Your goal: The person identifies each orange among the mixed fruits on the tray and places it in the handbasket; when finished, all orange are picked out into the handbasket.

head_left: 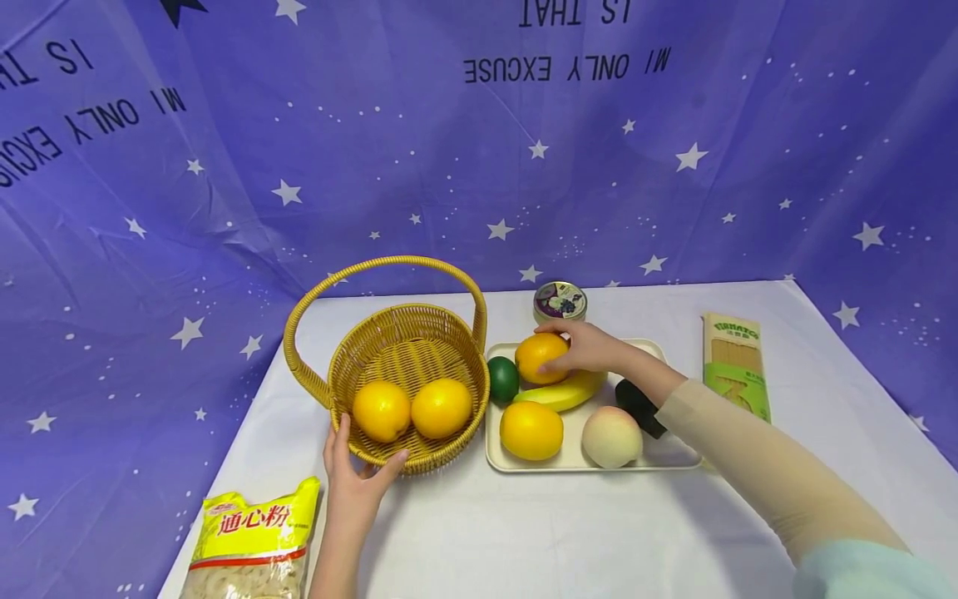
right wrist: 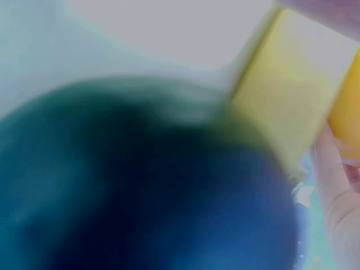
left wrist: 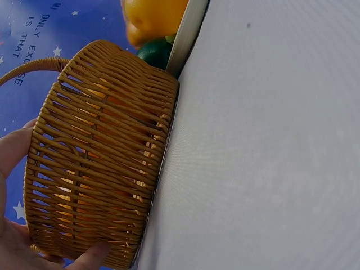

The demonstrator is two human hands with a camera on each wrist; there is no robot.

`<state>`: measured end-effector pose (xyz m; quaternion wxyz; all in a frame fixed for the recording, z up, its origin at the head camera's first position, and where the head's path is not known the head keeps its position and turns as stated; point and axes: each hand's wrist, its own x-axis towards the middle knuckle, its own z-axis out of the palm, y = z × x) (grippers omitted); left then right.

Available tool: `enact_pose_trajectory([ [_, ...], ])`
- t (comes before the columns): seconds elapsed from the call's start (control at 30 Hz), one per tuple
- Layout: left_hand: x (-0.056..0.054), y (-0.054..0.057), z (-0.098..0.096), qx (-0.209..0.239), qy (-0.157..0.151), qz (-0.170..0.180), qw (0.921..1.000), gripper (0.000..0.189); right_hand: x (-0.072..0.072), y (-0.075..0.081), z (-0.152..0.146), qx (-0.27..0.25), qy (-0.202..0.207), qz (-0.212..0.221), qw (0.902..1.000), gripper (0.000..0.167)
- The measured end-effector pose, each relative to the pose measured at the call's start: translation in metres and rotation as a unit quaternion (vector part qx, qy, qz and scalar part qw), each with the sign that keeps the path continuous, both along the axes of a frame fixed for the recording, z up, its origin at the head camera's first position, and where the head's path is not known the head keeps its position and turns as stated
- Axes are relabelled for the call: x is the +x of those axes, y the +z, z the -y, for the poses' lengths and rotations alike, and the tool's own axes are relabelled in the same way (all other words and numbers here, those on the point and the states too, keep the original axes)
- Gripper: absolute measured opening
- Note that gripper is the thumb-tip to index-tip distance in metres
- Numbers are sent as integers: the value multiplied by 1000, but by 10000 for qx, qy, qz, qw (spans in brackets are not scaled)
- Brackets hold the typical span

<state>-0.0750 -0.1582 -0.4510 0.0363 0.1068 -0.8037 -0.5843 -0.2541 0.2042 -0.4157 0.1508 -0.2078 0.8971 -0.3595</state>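
1. The big brown woven basket with a tall looped handle (head_left: 410,349) is to the left of the right hand (head_left: 585,345). That hand grips a shiny yellow-orange round fruit (head_left: 537,358) at the tray's far side; I can't tell if it is lifted. The left hand (head_left: 358,487) is nearer the basket, spread wide against its near side. One basket.
2. One flat cream-coloured tray (head_left: 677,456), just right of the basket.
3. One yellow-topped, see-through bag of pasta (head_left: 254,545), near the left arm. One long green-and-tan packet (head_left: 733,366), right of the tray.
4. One curved yellow banana (head_left: 561,393), lying slanted just in front of the gripped fruit.
5. Four yellow-orange fruits: one gripped, two in the basket, one on the tray's near side. One pale pinkish peach (head_left: 612,437).
6. One round metal tin (head_left: 560,301), behind the tray. One dark thing (head_left: 638,408), partly under the right arm. One small dark green round fruit (head_left: 502,379).
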Motion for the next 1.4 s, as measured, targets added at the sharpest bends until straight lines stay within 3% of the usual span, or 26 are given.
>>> enact_pose_trajectory([
  [0.2, 0, 0, 2, -30, 13, 15, 10000, 107, 14, 19, 10, -563, 37, -10, 9984, 72],
  [0.5, 2, -1, 4, -75, -10, -45, 10000, 106, 34, 31, 37, -1251, 315, -87, 9916, 73],
  [0.83, 2, -3, 3, -81, -2, -12, 10000, 107, 42, 48, 82, -1343, 509, 45, 9896, 70],
  [1.0, 2, -2, 4, -71, 21, 51, 10000, 107, 39, 48, 110, -1565, 523, -121, 9862, 71],
  [1.2, 2, -2, 3, -37, -7, 41, 10000, 107, 38, 40, 144, -1756, 172, 81, 9843, 71],
  [1.4, -1, -3, 3, 26, -77, -25, 10000, 107, 31, 32, 167, -1584, -239, -36, 9871, 74],
])
